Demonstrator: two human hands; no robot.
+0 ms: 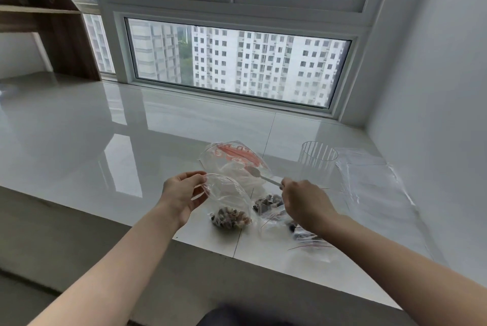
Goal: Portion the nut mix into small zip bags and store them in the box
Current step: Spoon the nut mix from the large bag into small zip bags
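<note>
My left hand [181,194] pinches the open rim of a small clear zip bag [228,194] that stands on the white sill with a heap of nut mix [229,217] at its bottom. My right hand [303,204] grips the handle of a spoon [259,175]; its bowl reaches into the large clear bag with red print [234,157] behind. More nut mix [268,202] shows in that bag's lower part. A further small zip bag with nuts [305,237] lies under my right wrist. A clear ribbed container [317,161] stands at the right.
Flat empty zip bags [374,180] lie at the far right by the white wall. The glossy tiled sill [105,141] stretches left to a wooden shelf unit [52,22]. A window [237,62] runs along the back. The sill's front edge drops off near me.
</note>
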